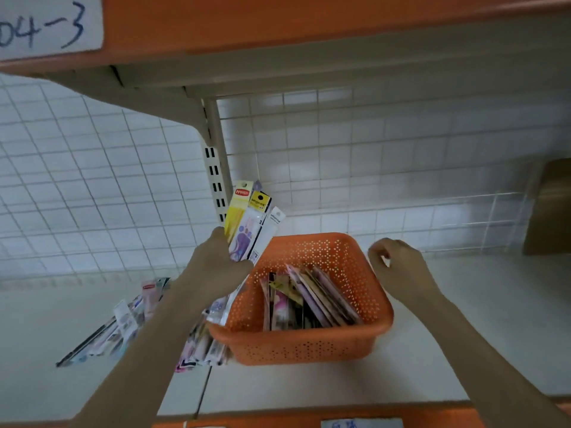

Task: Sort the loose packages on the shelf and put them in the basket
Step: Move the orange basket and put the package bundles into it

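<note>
My left hand (216,261) is clenched around a fanned bunch of long, flat packages (250,223) — a yellow one, a black-and-yellow-topped one and white ones — held upright just beside the back left corner of the orange basket (309,347). Their lower ends hang down past the basket's left rim. My right hand (395,264) hovers over the basket's right rim with fingers loosely curled, grasping nothing that I can see.

The basket sits on the pale shelf (463,335), and inside it a row of packages (309,298) stands on edge, leaning to the left. More loose packages (123,325) lie in a heap on the shelf left of the basket, partly behind my left forearm — some of them touch the basket's left wall. Behind everything is a white wire grid (370,168), and a handwritten label (46,26) sits on the orange shelf edge above.
</note>
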`<state>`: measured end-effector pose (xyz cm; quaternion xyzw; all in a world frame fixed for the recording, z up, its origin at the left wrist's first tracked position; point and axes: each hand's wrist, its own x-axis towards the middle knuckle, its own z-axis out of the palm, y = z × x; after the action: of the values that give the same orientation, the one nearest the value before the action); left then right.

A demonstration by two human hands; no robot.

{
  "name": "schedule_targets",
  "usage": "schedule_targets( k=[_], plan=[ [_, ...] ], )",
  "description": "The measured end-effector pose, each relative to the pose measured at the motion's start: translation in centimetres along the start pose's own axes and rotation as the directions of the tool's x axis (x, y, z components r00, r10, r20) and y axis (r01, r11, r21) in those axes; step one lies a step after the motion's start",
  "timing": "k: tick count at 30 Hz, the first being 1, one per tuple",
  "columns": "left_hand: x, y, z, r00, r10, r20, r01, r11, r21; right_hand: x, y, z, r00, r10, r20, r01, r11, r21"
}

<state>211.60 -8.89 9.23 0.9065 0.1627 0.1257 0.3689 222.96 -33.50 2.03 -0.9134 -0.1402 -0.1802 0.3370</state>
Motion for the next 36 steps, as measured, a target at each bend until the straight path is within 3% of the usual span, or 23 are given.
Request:
schedule_targets(
  k=[3, 6, 8, 12, 15, 19, 23, 25, 28, 36],
  plan=[
    [1.3, 1.1, 2.1, 0.997, -0.029, 0.075, 0.03, 0.999, -0.015, -1.8, 4.0, 0.7, 0.995, 0.096, -0.016, -0.097, 0.994, -0.051],
    [2.6, 1.1, 4.3, 0.981, -0.107, 0.162, 0.105, 0.994, 0.024, -3.8, 6.4, 2.0, 0.98, 0.169, 0.104, -0.152, 0.976, -0.156],
    [3.0, 1.0, 5.5, 0.965, -0.156, 0.213, 0.14, 0.986, 0.086, -4.7, 7.1, 2.7, 0.967, 0.164, 0.196, -0.122, 0.97, -0.21],
    [2.4, 1.3, 6.9, 0.941, -0.235, 0.245, 0.197, 0.965, 0.171, -5.2, 7.0, 3.1, 0.974, 0.121, 0.191, -0.082, 0.976, -0.201],
    [2.9, 0.8, 7.1, 0.948, -0.222, 0.229, 0.176, 0.963, 0.205, -5.2, 7.0, 3.6, 0.979, 0.078, 0.19, -0.027, 0.967, -0.255],
    [3.6, -0.4, 7.7, 0.935, -0.258, 0.242, 0.136, 0.894, 0.427, -5.3, 6.8, 3.8, 0.978, 0.062, 0.199, -0.007, 0.964, -0.266],
    [3.7, -0.7, 8.2, 0.956, -0.151, 0.252, -0.046, 0.771, 0.635, -5.4, 6.7, 3.8, 0.978, 0.057, 0.2, -0.001, 0.963, -0.271],
    [3.4, -0.7, 8.3, 0.961, -0.108, 0.256, -0.091, 0.749, 0.656, -5.5, 6.6, 3.7, 0.978, 0.062, 0.2, -0.007, 0.964, -0.266],
    [4.1, -1.7, 8.5, 0.969, -0.128, 0.212, -0.03, 0.787, 0.616, -5.5, 6.4, 3.3, 0.978, 0.067, 0.197, -0.016, 0.968, -0.249],
    [5.1, -2.4, 8.6, 0.982, -0.131, 0.139, 0.005, 0.743, 0.669, -4.0, 5.5, 1.3, 0.989, 0.049, 0.138, -0.018, 0.976, -0.218]
  ],
)
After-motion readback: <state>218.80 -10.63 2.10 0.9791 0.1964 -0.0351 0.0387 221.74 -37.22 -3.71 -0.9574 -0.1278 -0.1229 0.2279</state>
